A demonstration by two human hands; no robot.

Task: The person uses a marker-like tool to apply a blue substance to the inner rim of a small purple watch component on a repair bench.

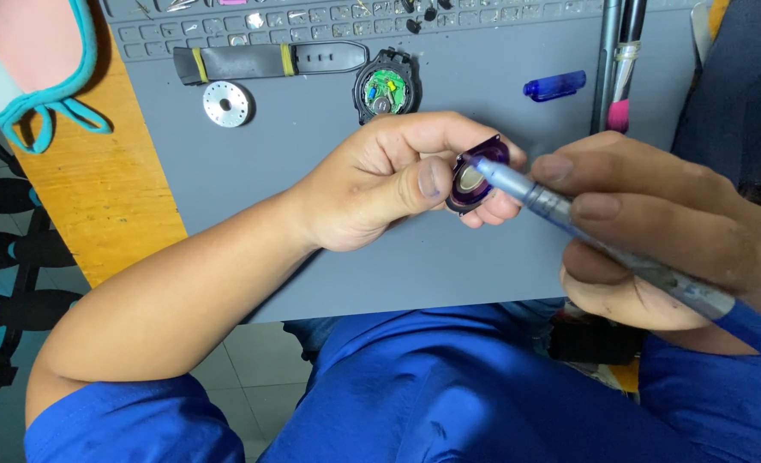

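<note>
I see the small dark-purple oval metal case back pinched at its rim in my left hand above the grey surface; light, slippery, scratch-prone. My right hand grips a blue-tipped silver pen tool touching it.

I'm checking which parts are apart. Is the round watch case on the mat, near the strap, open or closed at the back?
Open. The watch case on the grey mat shows its bare green circuit board and round cell, with no cover over them.
</note>
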